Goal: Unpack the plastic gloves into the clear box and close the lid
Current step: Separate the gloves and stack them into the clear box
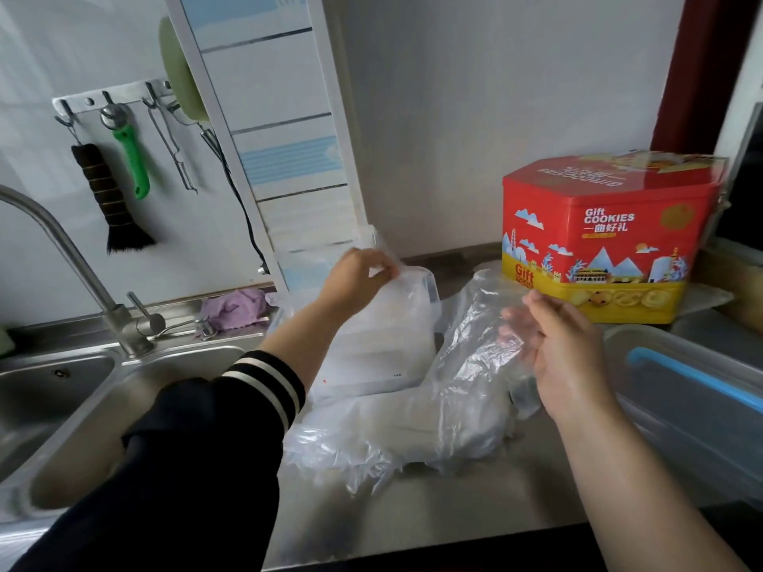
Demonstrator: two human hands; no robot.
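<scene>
Left hand (357, 278) sat mid-frame, slightly above centre, fingers pinched together on the top edge of a clear plastic package (380, 344), holding it upright and a bit tilted over the steel counter (454, 522). Dark sleeve with white-striped cuff (264, 381) ran down to the lower left. Right hand (561, 348) was right of centre, fingers curled round a crumpled wad of plastic gloves (479, 357), thin film bunched against the palm; thumb side faced the camera. More loose glove film lay heaped on the counter below the package, touching its lower edge, spreading toward the bottom centre. How many gloves were in the wad, could not tell.

Clear box (685, 410) sat at the right edge of the frame, just beside the right wrist, blue strip (693, 377) along its near rim; whether that strip belonged to a lid, could not tell. No gloves visible inside it from this angle.

Red and yellow cookie tin (598, 241) stood upper right, behind the right hand, near the wall. Steel sink (82, 406) filled the left side, tap (70, 258) arching over it, purple cloth (235, 307) on the ledge behind. Hook rail in the upper left held a brush (111, 200) and a green-handled tool (134, 158)
</scene>
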